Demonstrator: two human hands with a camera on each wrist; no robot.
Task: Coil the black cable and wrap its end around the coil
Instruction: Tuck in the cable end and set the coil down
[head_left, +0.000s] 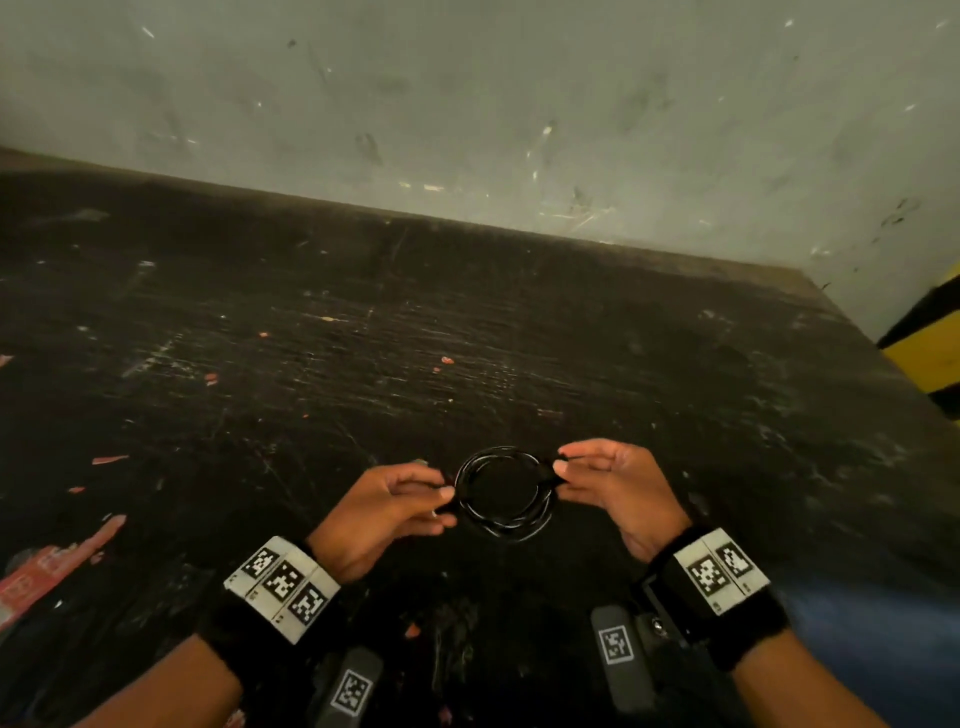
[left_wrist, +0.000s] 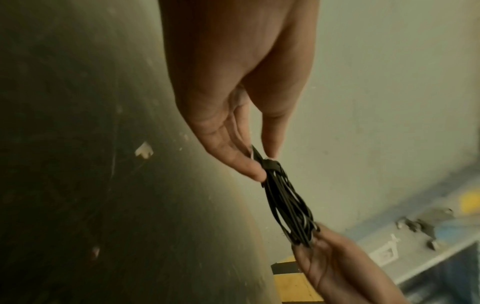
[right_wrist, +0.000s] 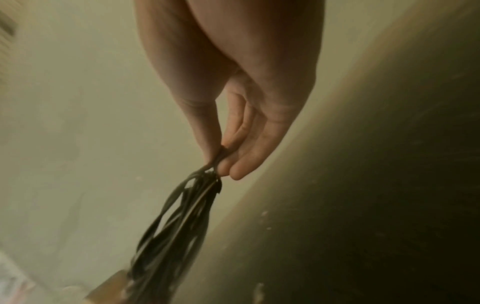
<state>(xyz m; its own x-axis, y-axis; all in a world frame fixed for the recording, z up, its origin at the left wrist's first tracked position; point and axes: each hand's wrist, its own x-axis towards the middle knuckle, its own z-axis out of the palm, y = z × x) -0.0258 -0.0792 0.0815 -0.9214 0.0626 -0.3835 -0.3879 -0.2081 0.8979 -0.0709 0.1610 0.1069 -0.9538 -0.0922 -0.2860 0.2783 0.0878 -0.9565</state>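
Observation:
The black cable (head_left: 503, 519) forms a small round coil of several loops, held just above the dark table (head_left: 467, 338) between both hands. My left hand (head_left: 387, 506) pinches the coil's left side with thumb and fingers. My right hand (head_left: 605, 480) pinches its right side. In the left wrist view the black cable (left_wrist: 281, 200) runs edge-on from my left hand (left_wrist: 255, 162) to the right hand (left_wrist: 319, 255), with a wrapped band near my left fingertips. The right wrist view is blurred: my right hand (right_wrist: 221, 160) pinches the top of the black cable (right_wrist: 179, 224).
A scratched grey wall (head_left: 467, 104) rises behind the table. A yellow and black striped edge (head_left: 930, 343) stands at the right. Red paper scraps (head_left: 52, 571) lie on the table's left side.

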